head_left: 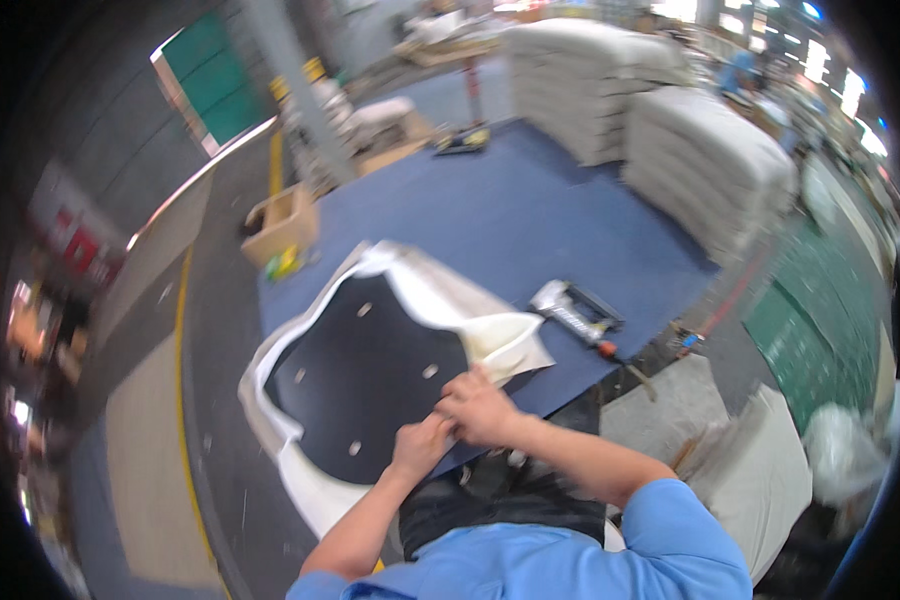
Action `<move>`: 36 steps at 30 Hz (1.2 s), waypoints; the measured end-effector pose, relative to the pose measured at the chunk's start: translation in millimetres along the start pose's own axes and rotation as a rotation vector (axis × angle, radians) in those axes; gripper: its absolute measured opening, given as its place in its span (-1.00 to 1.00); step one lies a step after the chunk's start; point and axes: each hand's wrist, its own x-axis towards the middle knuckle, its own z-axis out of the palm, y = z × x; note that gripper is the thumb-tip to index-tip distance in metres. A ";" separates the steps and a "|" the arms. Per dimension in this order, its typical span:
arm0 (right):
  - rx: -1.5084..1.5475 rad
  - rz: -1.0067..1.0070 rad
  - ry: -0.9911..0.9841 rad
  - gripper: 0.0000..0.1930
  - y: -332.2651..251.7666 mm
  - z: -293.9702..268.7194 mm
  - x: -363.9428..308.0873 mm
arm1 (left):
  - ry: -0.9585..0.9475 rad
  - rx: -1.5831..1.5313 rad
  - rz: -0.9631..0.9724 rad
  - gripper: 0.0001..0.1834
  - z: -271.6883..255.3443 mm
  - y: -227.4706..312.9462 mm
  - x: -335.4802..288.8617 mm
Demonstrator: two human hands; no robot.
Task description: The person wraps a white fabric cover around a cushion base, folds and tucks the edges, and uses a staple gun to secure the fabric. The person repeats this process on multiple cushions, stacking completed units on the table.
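A black panel (360, 370) with several small pale slots lies on the blue-topped table. White padded fabric (425, 300) surrounds the panel, its border folded up loosely and bunched at the right corner. At the panel's near right edge, my left hand (422, 446) and my right hand (482, 408) are side by side, almost touching. Both have their fingers closed on the fabric edge; slight blur and the fingers hide the exact grip. To the right of the fabric rests a silver staple gun (575, 310) with an orange fitting at its hose end.
Pale stacked cushions (590, 90) stand at the table's (440, 215) far right. A cardboard box (282, 222) and a yellow-green item (286, 262) are at its left edge. Another tool (460, 141) lies at the far side. White sheets (755, 480) are piled on my right.
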 end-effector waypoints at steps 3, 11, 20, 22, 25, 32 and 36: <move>0.059 0.005 -0.119 -0.49 -0.2 -0.4 11.1 | 0.051 -0.039 -0.081 -0.84 -2.0 -1.8 -6.6; 0.201 0.016 -0.017 -0.78 0.3 27.9 19.9 | 0.122 -0.086 -0.183 -0.82 -0.7 -2.0 -8.0; 0.238 0.100 -0.121 -0.74 0.4 25.6 27.4 | -0.296 0.228 -0.535 -0.51 -53.6 24.3 -23.6; 0.258 0.109 -0.134 -0.74 0.1 23.0 30.0 | -0.240 0.317 -0.440 -0.55 -49.7 26.5 -36.5; 0.269 0.109 -0.129 -0.74 2.2 20.7 30.9 | -0.231 0.324 -0.390 -0.62 -45.4 19.0 -39.7; 0.394 0.129 -0.161 -0.86 2.8 12.1 27.6 | -0.148 0.309 -0.360 -0.75 -39.3 11.8 -43.0; 0.996 0.292 0.148 -0.94 22.2 -61.7 32.6 | -0.086 0.334 -0.371 -0.78 -34.5 7.2 -46.3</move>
